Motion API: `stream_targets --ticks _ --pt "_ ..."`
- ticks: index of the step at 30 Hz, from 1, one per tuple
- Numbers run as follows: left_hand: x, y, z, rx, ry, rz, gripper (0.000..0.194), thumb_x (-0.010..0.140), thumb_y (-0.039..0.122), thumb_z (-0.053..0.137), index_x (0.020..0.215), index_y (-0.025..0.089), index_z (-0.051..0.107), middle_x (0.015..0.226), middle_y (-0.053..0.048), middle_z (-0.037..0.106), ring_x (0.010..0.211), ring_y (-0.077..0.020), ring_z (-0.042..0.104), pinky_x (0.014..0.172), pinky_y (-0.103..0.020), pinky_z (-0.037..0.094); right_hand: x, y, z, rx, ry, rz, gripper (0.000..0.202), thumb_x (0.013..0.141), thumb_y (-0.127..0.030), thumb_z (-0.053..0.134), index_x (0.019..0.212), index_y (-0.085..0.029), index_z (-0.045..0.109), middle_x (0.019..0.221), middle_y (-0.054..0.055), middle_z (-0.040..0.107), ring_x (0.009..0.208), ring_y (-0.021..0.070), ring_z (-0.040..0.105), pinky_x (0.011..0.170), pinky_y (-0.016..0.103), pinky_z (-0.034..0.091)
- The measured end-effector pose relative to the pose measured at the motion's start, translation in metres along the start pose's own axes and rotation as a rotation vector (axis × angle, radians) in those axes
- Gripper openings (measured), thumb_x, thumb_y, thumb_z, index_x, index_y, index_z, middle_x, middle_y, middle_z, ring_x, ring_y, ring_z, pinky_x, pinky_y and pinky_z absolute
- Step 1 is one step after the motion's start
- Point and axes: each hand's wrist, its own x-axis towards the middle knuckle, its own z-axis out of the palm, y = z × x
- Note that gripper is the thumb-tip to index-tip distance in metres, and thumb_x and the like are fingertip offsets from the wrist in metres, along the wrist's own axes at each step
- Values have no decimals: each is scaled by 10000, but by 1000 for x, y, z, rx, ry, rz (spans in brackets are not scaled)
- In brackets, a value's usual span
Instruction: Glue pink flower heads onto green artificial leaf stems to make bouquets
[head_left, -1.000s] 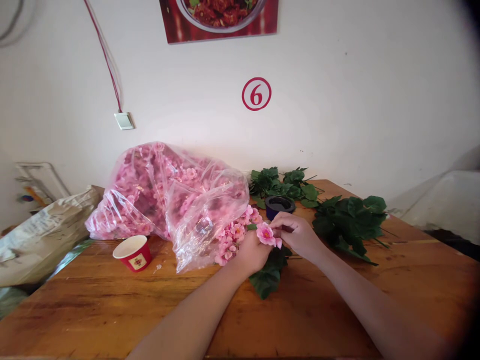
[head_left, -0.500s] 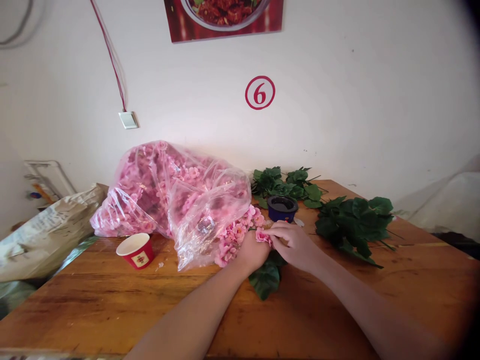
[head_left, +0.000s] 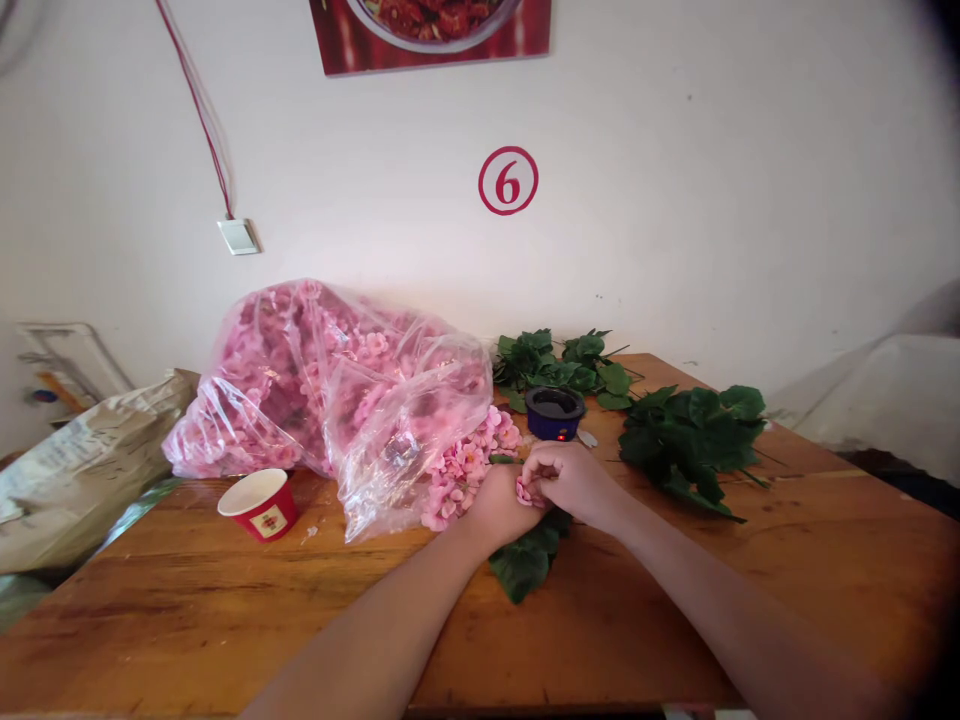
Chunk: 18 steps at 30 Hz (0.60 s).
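My left hand (head_left: 504,508) is closed around an artificial leaf sprig, whose green leaves (head_left: 521,568) hang out below the fist. My right hand (head_left: 574,482) pinches a small pink artificial flower (head_left: 525,492) between thumb and fingers, right against the left hand. The exact spot where flower and stem meet is hidden by the fingers. Loose pink blossoms (head_left: 459,478) spill from the mouth of a clear plastic bag (head_left: 375,420) just left of my hands. Behind my right hand stands a small dark blue pot (head_left: 553,414) with a red light on its front.
Green leaf sprigs lie in a back pile (head_left: 551,360) and a right-hand pile (head_left: 697,440) on the wooden table (head_left: 300,620). A red and white paper cup (head_left: 262,508) stands at the left, with small scraps beside it. A large sack (head_left: 90,465) rests beyond the table's left edge.
My right fingers have curled in closer on the pink flower, which now sits lower against my left hand. The whole view has shifted slightly, and the pot's red light now shows.
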Motion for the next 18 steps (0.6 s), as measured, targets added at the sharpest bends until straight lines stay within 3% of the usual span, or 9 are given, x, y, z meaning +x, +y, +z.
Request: stream_targets --ticks 7,11,14,16,18 --pt "-1 2 -5 -77 24 -2 180 708 187 571 552 143 491 544 24 481 538 -83 427 502 -202 306 3 2 2 -138 78 112 117 641 -104 620 689 -201 572 589 -37 550 533 109 484 490 221 340" --pt "1 4 -7 -233 67 -51 212 725 194 564 549 149 455 532 39 432 518 -73 375 482 -199 295 1 -13 -6 -180 39 153 142 775 -312 630 715 -202 563 606 -27 562 554 119 489 502 232 329" --pt "1 5 -9 -279 94 31 236 777 206 516 557 147 457 553 27 457 535 -79 397 507 -203 330 -4 -23 -10 -247 4 110 298 827 -472 587 972 -212 600 738 7 634 639 155 555 564 261 392" --pt "1 4 -10 -286 86 138 224 794 203 491 578 144 484 590 9 507 571 -95 451 549 -214 377 -7 -26 -10 -356 6 42 463 799 -499 625 1164 -221 561 923 54 674 800 207 604 680 312 444" --pt "1 1 -9 -258 72 191 201 798 192 477 607 141 515 626 -7 548 599 -109 492 581 -226 407 -9 -26 -7 -468 17 -45 479 814 -479 621 1215 -227 554 1107 97 657 986 264 589 813 375 443"
